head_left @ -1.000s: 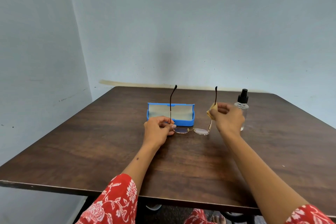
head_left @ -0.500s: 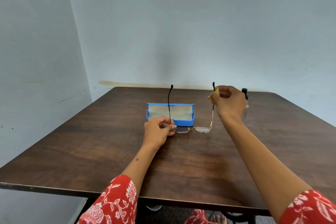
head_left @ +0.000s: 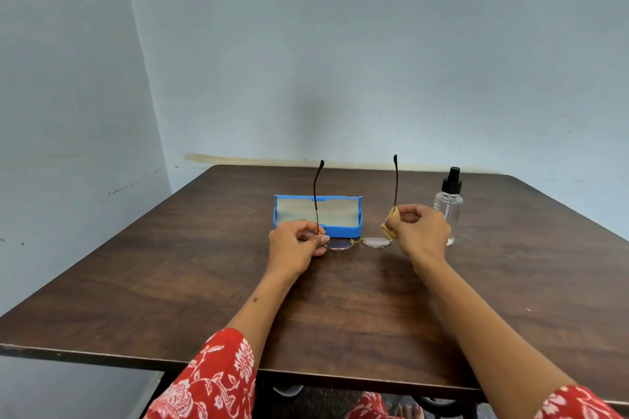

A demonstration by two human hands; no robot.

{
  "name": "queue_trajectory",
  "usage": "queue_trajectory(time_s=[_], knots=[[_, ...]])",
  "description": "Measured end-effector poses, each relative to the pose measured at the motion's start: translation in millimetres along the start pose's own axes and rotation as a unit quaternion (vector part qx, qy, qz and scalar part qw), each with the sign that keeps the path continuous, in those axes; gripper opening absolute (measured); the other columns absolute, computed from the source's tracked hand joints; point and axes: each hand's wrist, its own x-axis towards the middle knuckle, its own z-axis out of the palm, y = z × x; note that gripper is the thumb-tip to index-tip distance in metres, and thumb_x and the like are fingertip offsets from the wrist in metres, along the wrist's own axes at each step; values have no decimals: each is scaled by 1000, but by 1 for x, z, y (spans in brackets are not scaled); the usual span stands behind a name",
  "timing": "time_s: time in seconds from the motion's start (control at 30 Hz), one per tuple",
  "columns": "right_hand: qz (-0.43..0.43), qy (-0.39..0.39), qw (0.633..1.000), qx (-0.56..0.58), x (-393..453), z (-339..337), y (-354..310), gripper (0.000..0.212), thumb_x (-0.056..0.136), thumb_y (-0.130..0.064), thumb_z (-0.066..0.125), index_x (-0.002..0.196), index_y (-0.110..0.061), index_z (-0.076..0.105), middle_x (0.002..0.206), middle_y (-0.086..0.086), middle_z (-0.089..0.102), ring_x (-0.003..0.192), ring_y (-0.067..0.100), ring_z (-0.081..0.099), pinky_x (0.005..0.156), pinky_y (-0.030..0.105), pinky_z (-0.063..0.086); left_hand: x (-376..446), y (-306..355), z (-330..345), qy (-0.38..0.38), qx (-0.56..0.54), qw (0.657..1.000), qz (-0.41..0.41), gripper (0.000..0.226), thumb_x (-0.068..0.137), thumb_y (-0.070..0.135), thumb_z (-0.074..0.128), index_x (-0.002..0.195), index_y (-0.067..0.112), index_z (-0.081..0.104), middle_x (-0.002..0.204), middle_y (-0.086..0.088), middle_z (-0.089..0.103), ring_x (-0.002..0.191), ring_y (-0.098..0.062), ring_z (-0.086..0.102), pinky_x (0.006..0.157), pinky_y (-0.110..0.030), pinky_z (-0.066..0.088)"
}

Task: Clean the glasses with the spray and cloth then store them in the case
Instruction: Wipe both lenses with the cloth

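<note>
A: Glasses sit lens-down on the bench between our hands, both temples standing up. Where do we put ourselves in the task?

B: Late in the cleaning, we judge. Our left hand pinches the frame at its left hinge and steadies it. Our right hand is closed on the cloth, folded round the base of the right temple, just above the right lens.

A: And the spray?

B: It stands upright just beyond our right hand, touched by neither. Whether the lenses were sprayed and wiped we cannot tell; they are too small to read for wetness.

A: What is left, then?

B: Finishing the temples, folding them, and laying the glasses in the case, which lies open just beyond our left hand and looks empty.

A: What differs from half a second ago?

B: Our right hand was then up near the temple's tip, covering most of the spray. Now it has slid down to the hinge end, and the spray shows whole. A second ago it was low as well, so we read this as stroking up and down the temple. Our left hand has kept its place.
</note>
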Motion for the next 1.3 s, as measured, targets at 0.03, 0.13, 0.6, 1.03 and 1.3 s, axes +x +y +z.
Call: queue_trajectory(time_s=[0.03,0.13,0.6,1.03,1.3], knots=[[-3,8,1000,4,1,-1,-4,6,77,-9,69,82,-12,68,67,-3,65,68,13,64,73,29,53,0,0,0,-1,1,1000,0,17,77,3,74,73,19,68,71,-3,71,64,-9,71,59,-15,55],[-16,29,999,13,6,-2,-18,6,77,-12,68,80,-16,66,66,-6,64,67,10,62,72,24,50,-1,1,1,-2,2,1000,5,18,77,2,73,72,19,68,69,-2,71,63,-10,71,60,-16,56],[-113,48,990,63,20,-14,-62,15,69,-10,66,83,-13,69,77,2,71,75,20,68,78,42,55,-1,1,1,-8,19,1000,10,16,78,4,73,75,18,68,73,-5,71,66,-11,70,62,-15,56],[-188,3,971,150,-23,9,-72,15,78,-11,69,92,-15,67,75,-7,69,67,2,63,66,12,50,-1,0,1,0,11,1000,12,15,76,2,74,74,16,68,69,-3,70,61,-9,70,59,-15,56],[-120,-168,977,45,-46,50,-37,18,75,-6,75,93,-6,72,78,2,71,72,7,67,77,27,56,-4,0,-2,-6,10,1000,28,13,79,-3,69,79,10,72,77,-12,72,68,-17,71,65,-23,58]])
